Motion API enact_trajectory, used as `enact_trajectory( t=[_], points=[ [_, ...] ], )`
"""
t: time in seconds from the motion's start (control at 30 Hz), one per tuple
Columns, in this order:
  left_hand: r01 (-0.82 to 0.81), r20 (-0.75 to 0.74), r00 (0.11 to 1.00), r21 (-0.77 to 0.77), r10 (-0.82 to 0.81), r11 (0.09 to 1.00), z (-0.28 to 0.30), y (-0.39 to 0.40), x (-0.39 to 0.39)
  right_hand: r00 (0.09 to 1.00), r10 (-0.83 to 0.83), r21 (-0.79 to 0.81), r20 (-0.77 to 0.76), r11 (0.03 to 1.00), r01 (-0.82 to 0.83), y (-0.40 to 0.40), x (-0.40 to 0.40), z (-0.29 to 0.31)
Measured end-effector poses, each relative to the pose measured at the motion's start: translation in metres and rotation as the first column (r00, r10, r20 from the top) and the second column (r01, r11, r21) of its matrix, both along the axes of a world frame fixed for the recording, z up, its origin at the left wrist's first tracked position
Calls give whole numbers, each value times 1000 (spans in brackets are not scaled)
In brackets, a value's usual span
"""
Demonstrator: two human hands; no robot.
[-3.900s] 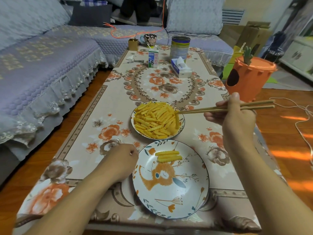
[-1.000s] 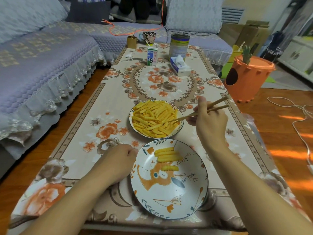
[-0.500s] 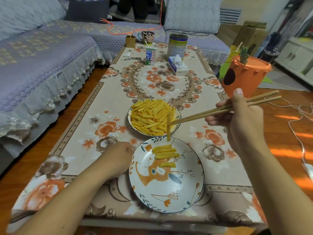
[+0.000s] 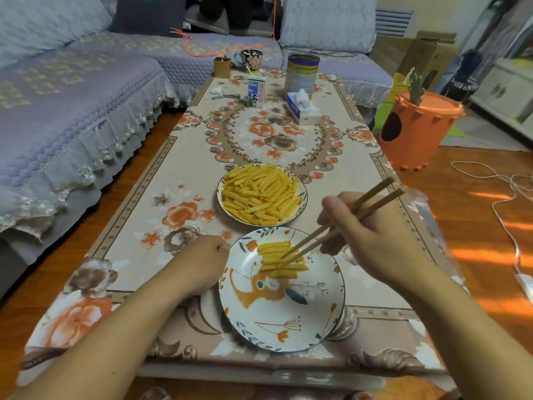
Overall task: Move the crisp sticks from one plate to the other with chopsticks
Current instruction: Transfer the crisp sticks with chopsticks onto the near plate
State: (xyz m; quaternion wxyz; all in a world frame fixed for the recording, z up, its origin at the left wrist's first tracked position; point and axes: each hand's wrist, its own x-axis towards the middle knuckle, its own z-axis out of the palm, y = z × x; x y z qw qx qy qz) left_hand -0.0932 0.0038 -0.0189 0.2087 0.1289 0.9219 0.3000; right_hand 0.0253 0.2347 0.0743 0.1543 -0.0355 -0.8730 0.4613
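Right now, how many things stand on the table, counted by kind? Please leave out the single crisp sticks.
Plates: 2, the full plate and the near plate
Chopsticks: 2, held in the right hand
Cups: 1, the flowered cup
Tins: 1, the tall tin
Milk cartons: 1
Tissue packs: 1
Small brown boxes: 1
Total: 9

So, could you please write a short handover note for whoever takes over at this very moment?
Right hand: grips the chopsticks, tips down among the sticks on the near plate.
Left hand: curled, resting on the table beside that plate.
Done: a small stack of crisp sticks lies on the near plate.
Left: the far plate is still heaped; carry on moving them.
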Motion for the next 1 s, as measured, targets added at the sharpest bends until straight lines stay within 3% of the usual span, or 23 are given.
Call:
enact_trajectory(
  t=[0.13,0.27,0.5,0.63,0.77,1.0],
  points=[
    [18,-8,1000,-8,-18,1000,-1,0,-1,998,-63,-106,-10,992,62,11,-1,3],
    [17,-24,1000,-31,-18,999,-2,0,-2,996,-48,-90,73,994,55,10,-3,-4],
    [5,-31,1000,-27,-5,1000,-3,0,-2,995,-40,-119,89,992,51,11,-10,-11],
    [8,-23,1000,-14,-9,1000,-5,-2,-1,994,-92,-211,53,972,101,12,-9,-3],
    [14,-29,999,-26,-15,1000,-5,-3,1,971,-228,-353,-79,917,187,12,-24,-11],
    [11,-11,1000,-8,-11,1000,-4,-5,1,980,-191,-352,-56,922,159,1,-55,-36]
  ],
)
